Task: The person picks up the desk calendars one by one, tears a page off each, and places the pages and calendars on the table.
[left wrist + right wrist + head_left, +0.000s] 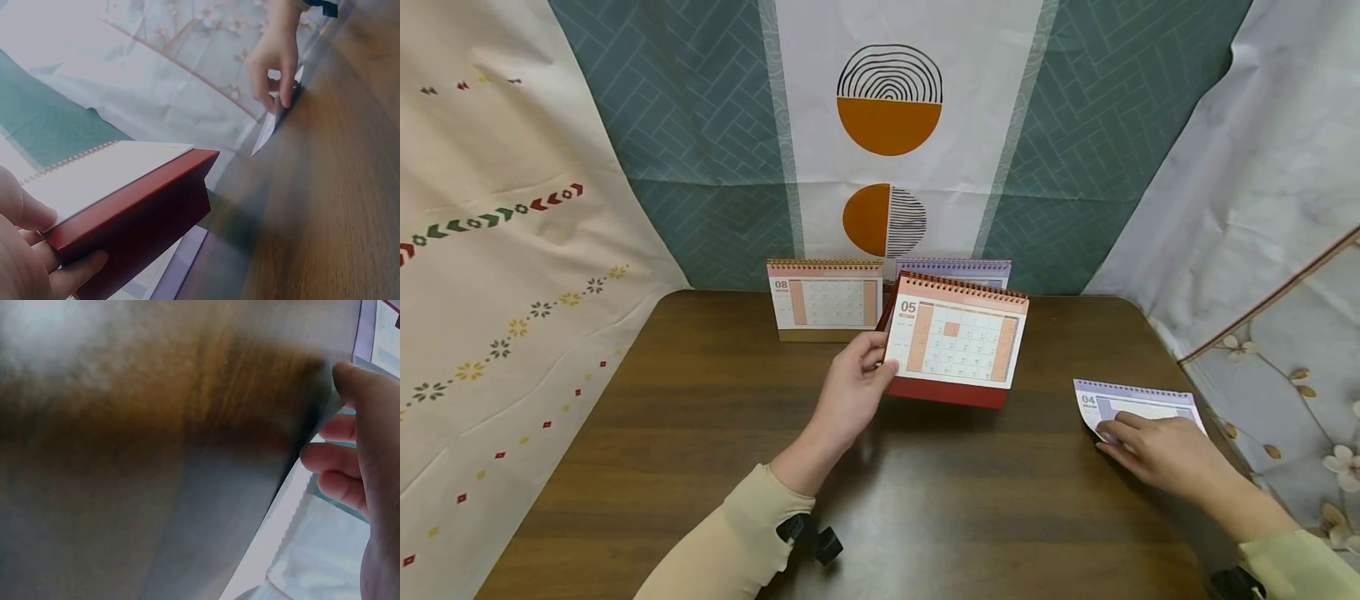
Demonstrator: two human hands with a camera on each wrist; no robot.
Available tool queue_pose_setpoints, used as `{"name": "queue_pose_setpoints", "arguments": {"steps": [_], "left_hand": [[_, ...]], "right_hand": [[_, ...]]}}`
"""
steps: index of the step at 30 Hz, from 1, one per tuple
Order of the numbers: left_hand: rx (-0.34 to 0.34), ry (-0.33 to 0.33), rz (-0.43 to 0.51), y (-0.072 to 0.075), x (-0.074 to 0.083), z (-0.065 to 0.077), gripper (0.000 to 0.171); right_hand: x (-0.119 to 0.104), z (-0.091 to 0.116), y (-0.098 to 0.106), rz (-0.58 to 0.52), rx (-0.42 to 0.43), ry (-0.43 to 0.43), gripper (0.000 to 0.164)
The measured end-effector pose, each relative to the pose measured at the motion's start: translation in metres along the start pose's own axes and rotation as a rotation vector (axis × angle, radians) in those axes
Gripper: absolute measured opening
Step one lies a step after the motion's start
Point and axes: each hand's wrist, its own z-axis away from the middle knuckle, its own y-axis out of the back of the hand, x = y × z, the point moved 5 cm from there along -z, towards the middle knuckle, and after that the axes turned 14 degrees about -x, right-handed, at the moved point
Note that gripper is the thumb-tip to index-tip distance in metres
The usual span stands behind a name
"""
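Note:
A red-based desk calendar [967, 337], open at page 05, leans tilted in front of two other calendars. My left hand [853, 379] grips its left edge, thumb on the front and fingers behind. The left wrist view shows the red stand [134, 206] between thumb and fingers. At the right of the table, a purple desk calendar [1165, 402] showing page 04 lies low and nearly flat. Its near left part is pinched by my right hand [1180, 458], which covers much of the page. In the right wrist view the thumb and fingertips [322, 456] meet at its edge.
A gold-based calendar [827, 302] with page 08 stands at the back of the brown table [700, 467]. Beside it is another purple calendar [992, 268], mostly hidden behind the red one. Patterned cloths [700, 125] hang along the back and both sides.

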Motion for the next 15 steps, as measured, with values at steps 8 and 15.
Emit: {"name": "queue_pose_setpoints", "arguments": {"steps": [8,15], "left_hand": [[0.005,0.007,0.009,-0.01,0.001,-0.002,0.033],[-0.006,-0.006,0.007,-0.022,0.0,-0.005,0.03]], "right_hand": [[0.002,0.009,-0.004,-0.048,-0.064,-0.055,0.055],[0.003,0.007,0.003,-0.076,-0.054,-0.17,0.032]]}}
